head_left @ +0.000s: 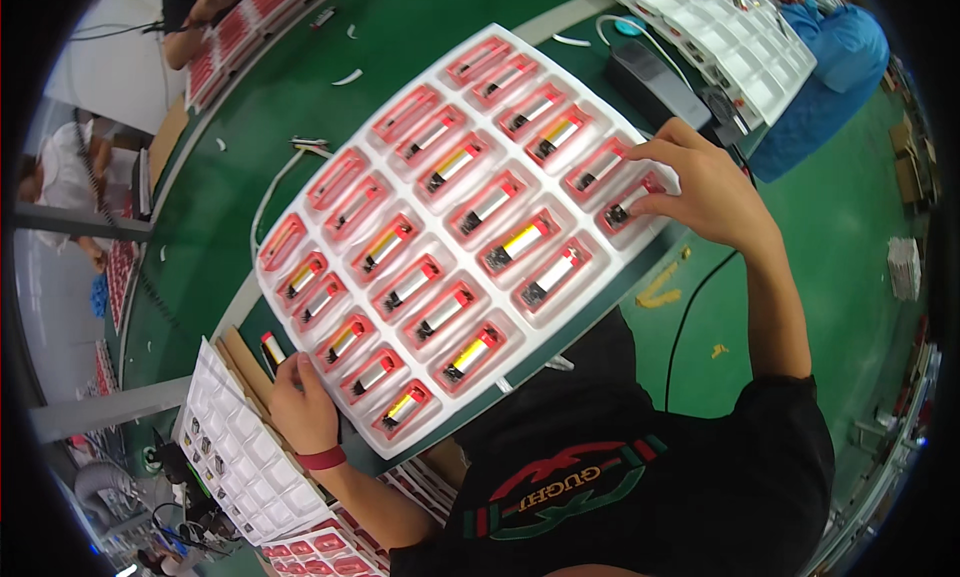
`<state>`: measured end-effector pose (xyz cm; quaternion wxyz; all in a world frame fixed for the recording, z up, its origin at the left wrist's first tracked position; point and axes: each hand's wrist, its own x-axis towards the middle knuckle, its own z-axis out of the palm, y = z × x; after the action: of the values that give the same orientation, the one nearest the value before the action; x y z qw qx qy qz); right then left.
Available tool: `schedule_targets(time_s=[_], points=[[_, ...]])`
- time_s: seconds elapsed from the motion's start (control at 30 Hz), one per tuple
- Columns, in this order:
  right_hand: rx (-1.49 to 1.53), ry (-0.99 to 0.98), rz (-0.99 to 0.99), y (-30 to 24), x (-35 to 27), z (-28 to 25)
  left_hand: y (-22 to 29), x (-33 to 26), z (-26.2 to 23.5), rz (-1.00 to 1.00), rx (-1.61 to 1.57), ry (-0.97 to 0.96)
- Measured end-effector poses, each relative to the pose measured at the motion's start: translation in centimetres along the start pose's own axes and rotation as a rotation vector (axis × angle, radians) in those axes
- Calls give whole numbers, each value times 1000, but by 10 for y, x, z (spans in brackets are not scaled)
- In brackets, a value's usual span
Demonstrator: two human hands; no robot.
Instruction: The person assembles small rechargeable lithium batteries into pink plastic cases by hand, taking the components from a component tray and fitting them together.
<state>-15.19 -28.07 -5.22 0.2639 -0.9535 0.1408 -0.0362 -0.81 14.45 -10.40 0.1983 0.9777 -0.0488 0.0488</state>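
Note:
A white plastic tray [462, 209] lies tilted across the middle, its pockets holding many small battery packs [467, 360] with red ends, white or yellow labels and black wire ends. My right hand [705, 182] reaches over the tray's right corner, index finger and thumb bent over the end pockets. The thumb is against a battery pack [622, 213] in the corner pocket; my other fingertips are partly hidden. At the tray's lower left edge, my left hand [303, 409] is closed, with a loose battery pack [271, 349] at its fingertips. A red band circles my left wrist.
More white trays [235, 447] are stacked at lower left, some with red contents. Upper right holds a black power adapter [657, 85], cables and another tray [725, 47] by a person in blue. Scraps lie on the green table [255, 97]. Other people work at upper left.

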Motion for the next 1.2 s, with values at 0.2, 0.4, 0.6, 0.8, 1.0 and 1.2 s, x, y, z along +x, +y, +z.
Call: schedule_targets(time_s=[0.2,0.4,0.6,0.8,1.0,1.2], points=[[-157,314,-31,20,57,18,11,1,4,-14,159,44],[-442,124,138,35,105,39,17,5,11,-73,102,49],[-275,302,-5,18,103,29,9,7,11,-93,4,72],[-205,412,-95,4,91,7,25,18,-15,40,-64,130],[-186,477,-252,-24,112,-6,24,57,-59,168,108,213],[-209,532,-333,-60,178,-16,7,122,-108,223,238,266]])
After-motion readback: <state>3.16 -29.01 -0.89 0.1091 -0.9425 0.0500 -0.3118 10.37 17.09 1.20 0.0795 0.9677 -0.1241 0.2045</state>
